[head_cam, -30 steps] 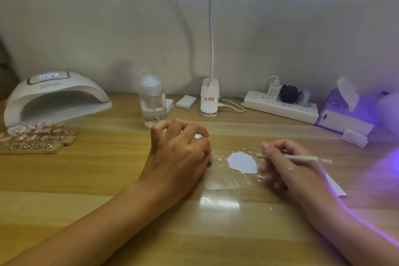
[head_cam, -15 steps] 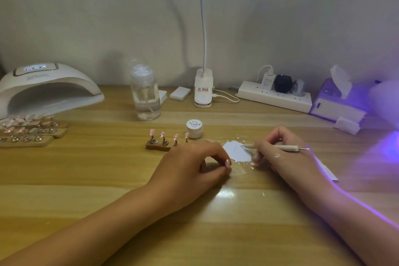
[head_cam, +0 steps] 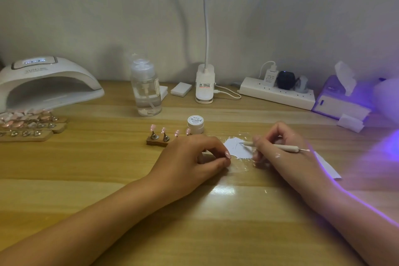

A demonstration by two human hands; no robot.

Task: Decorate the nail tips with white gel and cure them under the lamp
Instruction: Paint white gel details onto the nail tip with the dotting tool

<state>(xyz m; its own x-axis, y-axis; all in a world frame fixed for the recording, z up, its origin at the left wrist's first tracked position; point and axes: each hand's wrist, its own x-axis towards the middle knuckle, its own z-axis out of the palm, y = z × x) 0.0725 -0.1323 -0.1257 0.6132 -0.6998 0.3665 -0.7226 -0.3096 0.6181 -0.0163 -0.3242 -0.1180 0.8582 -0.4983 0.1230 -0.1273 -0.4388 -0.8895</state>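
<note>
There is one small wooden stand [head_cam: 155, 142] on the worktop [head_cam: 108, 168], and four pink nail tips [head_cam: 163, 130] stick up from it. One little jar of white gel [head_cam: 195, 124] sits just behind the stand with its lid on. One flat white blob [head_cam: 235, 147] of gel lies on the worktop between the two hands. One big white curing lamp [head_cam: 47, 80] sits far to the left, with three more rows of tips [head_cam: 28, 127] in front of it. One clear bottle [head_cam: 146, 90] stands at the back. The left hand [head_cam: 190, 157] rests on the worktop, just in front of the stand. Its fingers [head_cam: 213, 147] are curled so a fingertip meets the thumb, and I cannot tell if it pinches anything. The right hand [head_cam: 287, 155] grips one thin white stick [head_cam: 282, 147] like a pencil, and the stick's tip touches the blob.
</note>
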